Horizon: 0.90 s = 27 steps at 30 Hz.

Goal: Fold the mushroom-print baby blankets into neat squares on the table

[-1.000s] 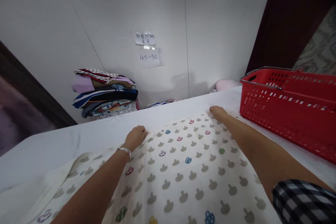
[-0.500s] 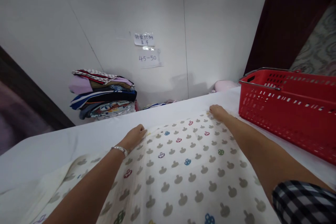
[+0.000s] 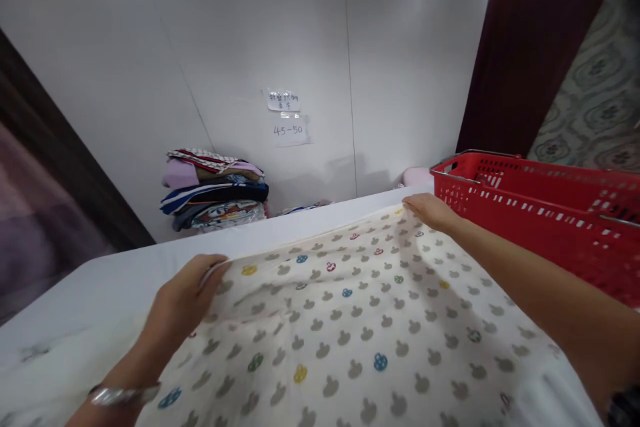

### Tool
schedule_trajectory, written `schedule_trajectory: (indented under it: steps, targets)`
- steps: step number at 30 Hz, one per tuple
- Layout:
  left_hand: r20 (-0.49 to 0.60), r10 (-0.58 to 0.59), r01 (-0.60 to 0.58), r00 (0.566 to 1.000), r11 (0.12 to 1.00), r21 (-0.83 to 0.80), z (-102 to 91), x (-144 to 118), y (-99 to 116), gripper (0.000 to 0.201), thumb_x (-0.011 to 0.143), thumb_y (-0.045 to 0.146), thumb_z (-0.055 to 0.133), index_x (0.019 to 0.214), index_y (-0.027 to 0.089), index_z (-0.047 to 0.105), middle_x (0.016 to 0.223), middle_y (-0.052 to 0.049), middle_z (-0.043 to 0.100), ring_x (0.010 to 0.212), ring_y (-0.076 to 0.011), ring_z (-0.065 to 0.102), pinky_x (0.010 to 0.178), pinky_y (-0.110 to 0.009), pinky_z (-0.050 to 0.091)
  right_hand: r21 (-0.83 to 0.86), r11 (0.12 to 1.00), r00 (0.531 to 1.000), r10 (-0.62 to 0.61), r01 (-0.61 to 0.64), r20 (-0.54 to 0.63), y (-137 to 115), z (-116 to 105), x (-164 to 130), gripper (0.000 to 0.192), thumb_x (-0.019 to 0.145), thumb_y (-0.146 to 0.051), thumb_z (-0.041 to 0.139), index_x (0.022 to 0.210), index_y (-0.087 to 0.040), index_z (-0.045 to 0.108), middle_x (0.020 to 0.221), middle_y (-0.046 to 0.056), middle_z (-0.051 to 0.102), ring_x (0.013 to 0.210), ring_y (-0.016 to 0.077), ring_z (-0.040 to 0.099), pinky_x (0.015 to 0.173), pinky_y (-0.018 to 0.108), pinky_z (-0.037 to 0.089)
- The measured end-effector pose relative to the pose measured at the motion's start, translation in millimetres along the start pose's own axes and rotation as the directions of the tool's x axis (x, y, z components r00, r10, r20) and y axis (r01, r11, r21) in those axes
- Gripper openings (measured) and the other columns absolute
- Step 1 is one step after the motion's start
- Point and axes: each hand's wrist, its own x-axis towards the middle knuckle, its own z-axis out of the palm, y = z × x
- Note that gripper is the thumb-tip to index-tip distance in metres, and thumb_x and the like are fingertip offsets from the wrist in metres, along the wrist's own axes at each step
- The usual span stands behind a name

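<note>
A cream cloth [image 3: 345, 327] printed with grey mushrooms and a few coloured ones spreads over the white-covered table in front of me. My left hand [image 3: 187, 297], with a silver bracelet at the wrist, pinches the cloth's far edge near its left end. At the far right, my right hand [image 3: 429, 210] grips the same edge between thumb and fingers. Between both hands the edge is drawn fairly straight and looks slightly raised, with soft creases below it. Part of the cloth's near side runs out of view.
A red plastic basket [image 3: 520, 220] with metal handles stands close beside my right arm. Folded fabrics form a stack [image 3: 215, 190] behind the table at left. Two paper signs [image 3: 290, 130] hang on the white wall. A pink item [image 3: 417, 177] shows past the table's far edge.
My left hand has moved left and nearer to me, so the hands are farther apart. The cloth's far edge is now pulled out between them and lifted. The camera view has shifted slightly.
</note>
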Motion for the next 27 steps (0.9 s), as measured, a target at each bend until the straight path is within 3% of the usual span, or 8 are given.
schedule_trajectory:
  steps: [4, 8, 10, 13, 16, 21, 24, 27]
  targets:
    - [0.001, -0.181, 0.179, 0.984, 0.977, 0.112, -25.3, -55, -42, 0.03, 0.082, 0.051, 0.036, 0.096, 0.034, 0.056, 0.1, 0.006, 0.066, 0.093, -0.022, 0.06, 0.083, -0.035, 0.047, 0.083, 0.995, 0.998, -0.05, 0.047, 0.034, -55, -31, -40, 0.033, 0.095, -0.039, 0.036, 0.108, -0.022, 0.061, 0.106, 0.008, 0.066, 0.102, 0.0237, 0.055, 0.086, 0.03, 0.034]
    - [0.318, -0.371, 0.272, 0.873, 0.91, 0.314, -4.2, -94, -74, 0.029, 0.084, 0.037, 0.04, 0.094, 0.023, 0.064, 0.095, -0.008, 0.068, 0.087, -0.0258, 0.063, 0.074, -0.036, 0.048, 0.134, 0.961, 0.939, -0.267, 0.242, 0.218, -120, -24, -67, 0.033, 0.093, -0.047, 0.039, 0.096, -0.024, 0.063, 0.092, 0.005, 0.068, 0.087, 0.0205, 0.059, 0.073, 0.026, 0.035]
    - [0.311, -0.356, 0.233, 0.881, 0.899, 0.371, 9.1, -107, -73, 0.029, 0.084, 0.029, 0.04, 0.096, 0.018, 0.065, 0.105, -0.014, 0.065, 0.096, -0.0287, 0.061, 0.079, -0.039, 0.047, 0.141, 0.95, 0.907, -0.307, 0.277, 0.287, -143, -15, -77, 0.032, 0.093, -0.046, 0.042, 0.093, -0.023, 0.063, 0.085, 0.005, 0.068, 0.08, 0.0196, 0.06, 0.067, 0.025, 0.034]
    - [0.14, -0.272, 0.203, 0.952, 0.904, 0.376, 21.0, -115, -42, 0.032, 0.08, 0.018, 0.042, 0.103, 0.014, 0.064, 0.113, -0.017, 0.061, 0.109, -0.0319, 0.055, 0.091, -0.045, 0.042, 0.177, 0.955, 0.923, -0.279, 0.238, 0.265, -161, -9, -91, 0.03, 0.093, -0.043, 0.043, 0.091, -0.021, 0.064, 0.079, 0.005, 0.068, 0.075, 0.0186, 0.059, 0.062, 0.024, 0.032]
    - [0.057, -0.062, 0.059, 0.996, 0.997, 0.045, 31.2, -117, 18, 0.032, 0.084, 0.02, 0.042, 0.108, 0.014, 0.062, 0.114, -0.013, 0.062, 0.112, -0.0249, 0.053, 0.101, -0.04, 0.037, 0.285, 0.941, 0.954, -0.241, 0.184, 0.181, -173, -14, -106, 0.03, 0.092, -0.043, 0.044, 0.087, -0.021, 0.064, 0.074, 0.003, 0.066, 0.069, 0.0164, 0.056, 0.06, 0.023, 0.031]
    - [0.005, 0.284, -0.239, 0.959, 0.818, -0.524, 64.6, -128, 126, 0.039, 0.083, 0.035, 0.055, 0.12, 0.022, 0.055, 0.127, -0.008, 0.056, 0.12, -0.0219, 0.047, 0.104, -0.039, 0.034, 0.455, 0.871, 0.962, -0.254, 0.183, 0.1, -209, -27, -126, 0.032, 0.091, -0.043, 0.044, 0.081, -0.02, 0.064, 0.067, 0.0, 0.063, 0.061, 0.0132, 0.052, 0.058, 0.022, 0.031]
    - [0.07, 0.32, -0.184, 0.945, 0.695, -0.695, 84.9, -134, 155, 0.04, 0.078, 0.034, 0.06, 0.116, 0.021, 0.057, 0.115, -0.008, 0.062, 0.106, -0.0217, 0.055, 0.094, -0.036, 0.041, 0.515, 0.841, 0.962, -0.255, 0.167, 0.104, -228, -30, -134, 0.031, 0.09, -0.042, 0.044, 0.083, -0.02, 0.065, 0.07, 0.0, 0.064, 0.064, 0.0137, 0.054, 0.059, 0.022, 0.033]
    - [0.211, 0.244, 0.0, 0.947, 0.654, -0.756, 98.2, -137, 153, 0.022, 0.083, 0.035, 0.051, 0.092, 0.02, 0.064, 0.084, -0.004, 0.066, 0.077, -0.0166, 0.057, 0.073, -0.029, 0.044, 0.505, 0.861, 0.961, -0.185, 0.058, 0.205, -230, -27, -143, 0.026, 0.081, -0.042, 0.056, 0.097, -0.023, 0.066, 0.081, 0.001, 0.068, 0.073, 0.0168, 0.057, 0.062, 0.023, 0.035]
